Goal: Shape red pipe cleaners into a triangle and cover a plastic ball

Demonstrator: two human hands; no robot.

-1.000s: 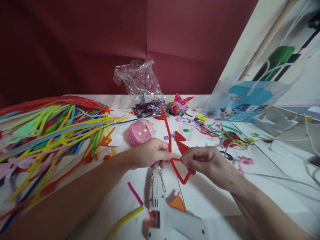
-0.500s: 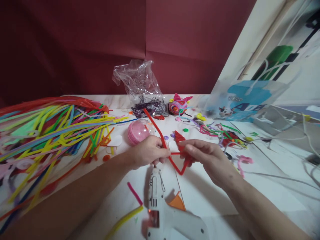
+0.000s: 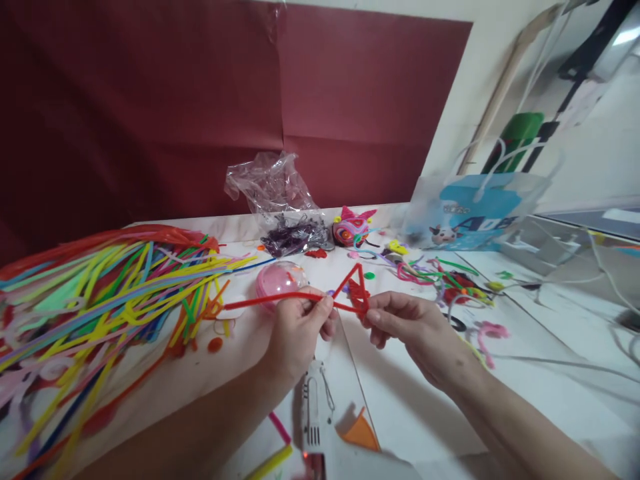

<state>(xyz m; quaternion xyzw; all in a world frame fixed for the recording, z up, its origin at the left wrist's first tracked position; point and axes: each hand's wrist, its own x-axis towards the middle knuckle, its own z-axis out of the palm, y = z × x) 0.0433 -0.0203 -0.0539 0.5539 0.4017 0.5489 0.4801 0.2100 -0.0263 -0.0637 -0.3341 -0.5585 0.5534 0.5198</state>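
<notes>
Both hands are pinched on one red pipe cleaner [image 3: 347, 282], a short gap between them: the left hand [image 3: 295, 327] grips it thumb against fingers where the strands meet, the right hand [image 3: 407, 327] nips the triangle's lower right corner. The piece is held in the air above the white table [image 3: 410, 413], at about the middle of the view.

If the left pinch slackens, the bends would probably spread and the triangle lose its form; pulling unevenly with the right could skew it as well. The long free end points at the heap of coloured pipe cleaners [image 3: 125, 287] and might snag there. A glue gun [image 3: 313, 413] lies just below the left hand, with an orange glow on its body; if it is hot, a dropped wrist could brush it.

The pipe cleaner looks bright red and slightly fuzzy, with a sharp peak at the top of the triangle and a nearly straight tail running left, in front of the pink ball [image 3: 273, 283]. Whether the strands are twisted together is hidden by the left fingers.
</notes>
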